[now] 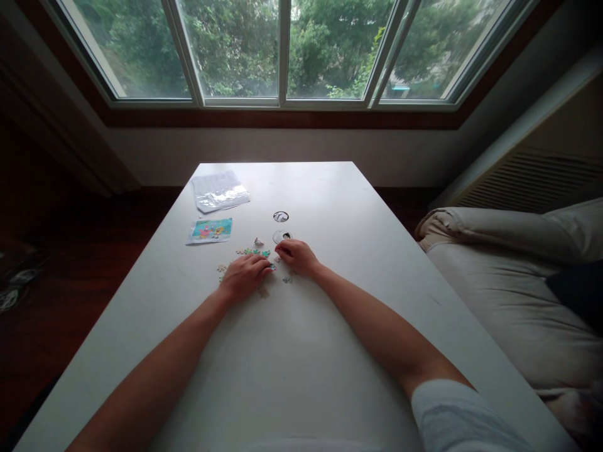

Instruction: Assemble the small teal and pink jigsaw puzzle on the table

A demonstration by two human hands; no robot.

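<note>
We've got jigsaw pieces on the white surface, around the left hand. Its fingers bend over some; right hand has fingertips bunched; can't tell if either grips. Risk: a dragging palm could scatter pieces. Far row's long axis runs left-right; single-piece headings too small to read.

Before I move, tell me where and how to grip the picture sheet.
I'd pinch the picture sheet by its near edge, from the near side, with the left hand: it looks thin and flat, the plastic bag lies beyond its far edge, and puzzle pieces lie off its near right corner.
</note>
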